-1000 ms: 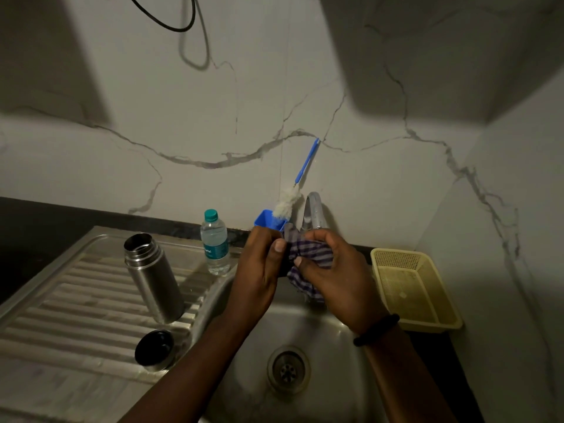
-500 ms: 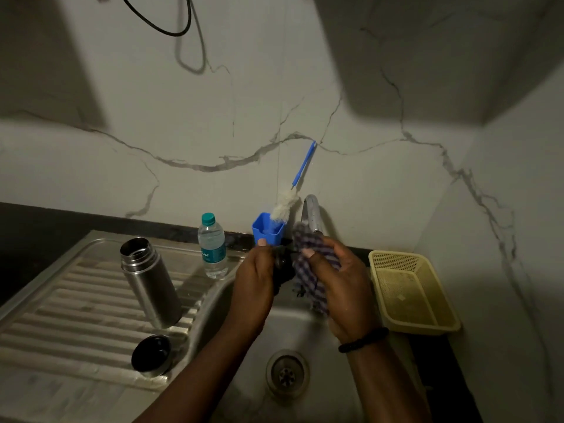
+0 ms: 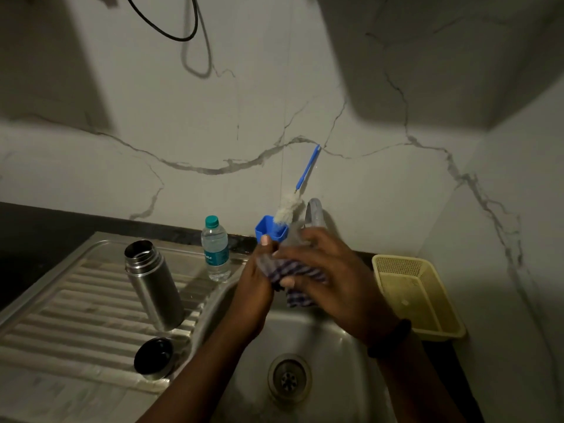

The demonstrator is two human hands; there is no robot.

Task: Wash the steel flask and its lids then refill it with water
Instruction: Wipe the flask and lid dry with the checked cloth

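The steel flask [image 3: 154, 285] stands open and lidless on the ridged drainboard [image 3: 76, 300]. Its cup-shaped outer lid [image 3: 154, 357] rests mouth up just in front of it. Over the sink basin [image 3: 335, 377], my left hand [image 3: 254, 288] grips a small dark lid, almost wholly wrapped in a blue checked cloth [image 3: 297, 276]. My right hand [image 3: 341, 279] holds that cloth around it, fingers curled over the top, just below the tap [image 3: 314, 212].
A plastic water bottle [image 3: 216, 248] stands at the back of the drainboard. A blue holder [image 3: 268, 228] with a bottle brush [image 3: 293, 206] sits beside the tap. A yellow plastic basket [image 3: 427, 300] lies right of the sink. The drain [image 3: 289, 377] is open.
My right hand has come across over the lid in my left hand, folding the cloth around it. The dark lid, seen half a second ago, is now nearly covered.
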